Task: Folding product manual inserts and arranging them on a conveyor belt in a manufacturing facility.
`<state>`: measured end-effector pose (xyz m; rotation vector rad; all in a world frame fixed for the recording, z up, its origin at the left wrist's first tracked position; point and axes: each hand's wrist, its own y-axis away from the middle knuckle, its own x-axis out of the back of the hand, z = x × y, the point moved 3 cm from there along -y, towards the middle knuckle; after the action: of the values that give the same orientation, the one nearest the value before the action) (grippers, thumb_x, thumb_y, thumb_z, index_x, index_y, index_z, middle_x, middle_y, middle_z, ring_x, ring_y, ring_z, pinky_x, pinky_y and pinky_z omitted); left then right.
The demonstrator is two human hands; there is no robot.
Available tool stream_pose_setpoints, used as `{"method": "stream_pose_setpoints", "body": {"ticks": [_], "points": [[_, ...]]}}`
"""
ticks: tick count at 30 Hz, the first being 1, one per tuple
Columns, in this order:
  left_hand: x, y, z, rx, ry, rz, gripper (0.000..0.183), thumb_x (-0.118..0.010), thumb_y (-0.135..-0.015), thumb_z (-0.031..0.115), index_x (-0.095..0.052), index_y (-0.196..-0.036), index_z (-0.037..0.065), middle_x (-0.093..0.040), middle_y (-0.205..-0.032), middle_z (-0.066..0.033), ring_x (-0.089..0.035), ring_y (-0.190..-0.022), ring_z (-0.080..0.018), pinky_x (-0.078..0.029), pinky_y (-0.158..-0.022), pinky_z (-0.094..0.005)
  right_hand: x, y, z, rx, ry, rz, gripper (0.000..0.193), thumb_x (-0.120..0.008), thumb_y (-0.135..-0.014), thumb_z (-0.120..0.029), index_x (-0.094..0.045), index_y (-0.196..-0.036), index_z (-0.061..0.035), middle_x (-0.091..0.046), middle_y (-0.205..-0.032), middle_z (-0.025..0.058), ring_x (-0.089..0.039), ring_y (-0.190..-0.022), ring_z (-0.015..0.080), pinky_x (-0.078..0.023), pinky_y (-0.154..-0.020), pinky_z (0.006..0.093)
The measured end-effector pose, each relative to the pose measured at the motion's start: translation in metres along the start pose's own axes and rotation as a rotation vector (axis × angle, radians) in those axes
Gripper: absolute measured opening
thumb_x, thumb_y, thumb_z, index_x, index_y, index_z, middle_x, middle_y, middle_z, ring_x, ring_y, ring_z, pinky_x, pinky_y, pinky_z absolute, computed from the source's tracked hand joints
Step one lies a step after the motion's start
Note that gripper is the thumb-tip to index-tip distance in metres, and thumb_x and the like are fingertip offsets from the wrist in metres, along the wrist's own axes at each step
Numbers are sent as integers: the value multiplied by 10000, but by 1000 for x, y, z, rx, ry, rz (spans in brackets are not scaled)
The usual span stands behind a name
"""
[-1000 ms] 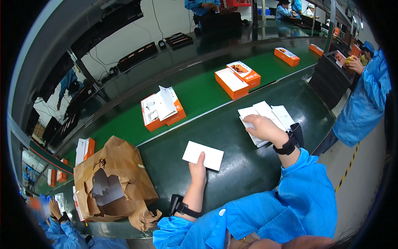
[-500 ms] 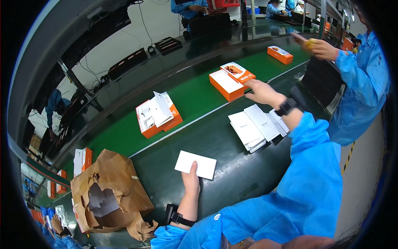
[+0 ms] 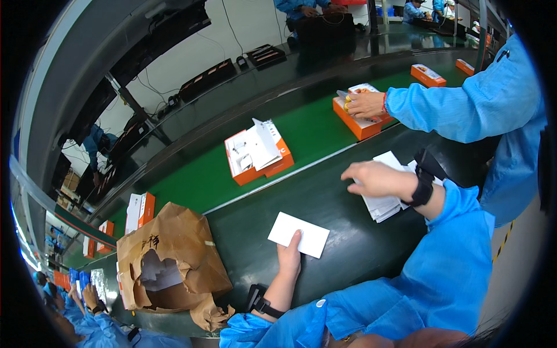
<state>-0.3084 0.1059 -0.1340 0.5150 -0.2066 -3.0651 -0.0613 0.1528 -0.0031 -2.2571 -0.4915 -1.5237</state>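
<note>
My left hand (image 3: 289, 255) holds a blank white booklet (image 3: 307, 233) over the green table, thumb on top and fingers beneath. Farther right, my right hand (image 3: 380, 180) hovers over a fanned stack of white booklets (image 3: 381, 209), partly covering it. Its fingers are apart and nothing shows in them. Beyond it, a co-worker's hand (image 3: 365, 105) reaches into an orange and white box (image 3: 364, 129) on the belt, with a small yellow thing at the fingers. An open orange box (image 3: 261, 171) with a raised white flap and white contents stands farther left.
A torn brown paper bag (image 3: 214, 264) with white sheets inside stands on the left of the table. More orange boxes (image 3: 428, 75) sit along the green belt (image 3: 316, 145). The co-worker's blue sleeve (image 3: 452, 113) extends in from the right. Dark trays (image 3: 267, 56) line the far side.
My right hand has drawn back from the box on the belt to above the booklet stack. The co-worker's hand has come down to that box. My left hand keeps its booklet.
</note>
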Motion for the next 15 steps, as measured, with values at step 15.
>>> {"method": "stream_pose_setpoints", "body": {"ticks": [15], "points": [[-74,19,56,-824,-1406,-366,393,-572,-694,114,-531,-1067,-2,-582,-883,-165,-560,-786,-347,-470,-712,-401,-150,22,-70,-118,-1461,363,558,-515,-878,-299,-316,-1293,16,-427,-1278,142,-435,-1153,220,-360,-964,351]]}}
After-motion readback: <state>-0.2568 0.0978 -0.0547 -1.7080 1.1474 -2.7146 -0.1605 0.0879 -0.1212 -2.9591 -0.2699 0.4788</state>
